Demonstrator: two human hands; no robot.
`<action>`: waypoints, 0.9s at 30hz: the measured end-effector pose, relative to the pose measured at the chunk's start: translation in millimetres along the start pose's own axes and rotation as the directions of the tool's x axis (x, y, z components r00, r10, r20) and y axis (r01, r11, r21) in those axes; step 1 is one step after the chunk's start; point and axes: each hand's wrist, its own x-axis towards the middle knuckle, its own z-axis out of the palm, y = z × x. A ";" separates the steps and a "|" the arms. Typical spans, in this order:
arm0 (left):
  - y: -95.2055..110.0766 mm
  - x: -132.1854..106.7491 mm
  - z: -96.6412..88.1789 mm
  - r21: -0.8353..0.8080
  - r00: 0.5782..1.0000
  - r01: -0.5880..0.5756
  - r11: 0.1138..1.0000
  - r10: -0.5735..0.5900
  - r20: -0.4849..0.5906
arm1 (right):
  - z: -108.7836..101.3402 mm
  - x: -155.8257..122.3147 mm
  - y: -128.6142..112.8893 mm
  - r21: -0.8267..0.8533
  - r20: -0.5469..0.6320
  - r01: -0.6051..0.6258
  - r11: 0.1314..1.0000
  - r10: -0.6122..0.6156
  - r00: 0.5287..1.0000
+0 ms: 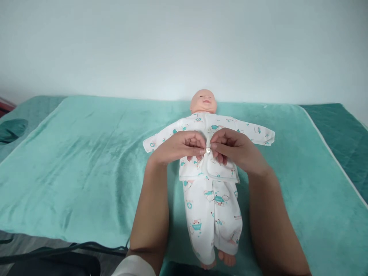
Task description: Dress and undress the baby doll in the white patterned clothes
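Observation:
A baby doll [203, 101] lies on its back, dressed in a white printed jacket [189, 172] and matching trousers [198, 214]. Its sleeves stretch out to both sides. At the middle of the jacket front is a small shiny button [208, 150]. My left hand [188, 145] pinches the jacket's front edge just left of the button. Opposite it, my right hand [227, 145] has thumb and forefinger closed on the edge to the button's right. Both hands hide part of the doll's chest.
A green blanket [86, 165] covers the bed under the doll, with a darker quilted cover [342, 142] showing at the right. Behind stands a pale wall [129, 50]. Black cables [57, 251] run along the bed's front edge at the lower left.

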 end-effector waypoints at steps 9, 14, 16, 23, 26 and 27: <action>0.3 -2.3 -1.4 0.076 1.000 0.009 0.997 -0.007 -0.027 | 1.5 10.8 13.2 -0.069 -0.339 0.298 0.952 -0.303 0.890; -15.1 9.6 2.2 0.075 0.944 -0.120 0.990 0.137 -0.299 | -16.9 27.4 45.1 -0.392 -0.522 0.312 0.866 -0.488 0.699; -32.8 17.9 0.0 0.188 0.778 -0.202 0.961 0.274 -0.566 | -28.1 33.6 62.0 -0.473 -0.509 0.192 0.860 -0.445 0.737; -97.2 -8.9 -11.4 0.737 0.556 0.316 0.598 0.513 -0.654 | -53.7 27.8 101.2 -0.723 -0.478 -0.036 0.689 -0.462 0.747; -107.8 -42.9 -17.4 0.685 0.540 0.512 0.518 0.426 -0.726 | -69.1 -1.5 107.0 -0.802 -0.472 -0.191 0.566 -0.406 0.782; -110.3 -52.6 -20.7 0.631 0.499 0.574 0.522 0.388 -0.775 | -77.4 -13.6 108.7 -0.817 -0.472 -0.228 0.529 -0.387 0.792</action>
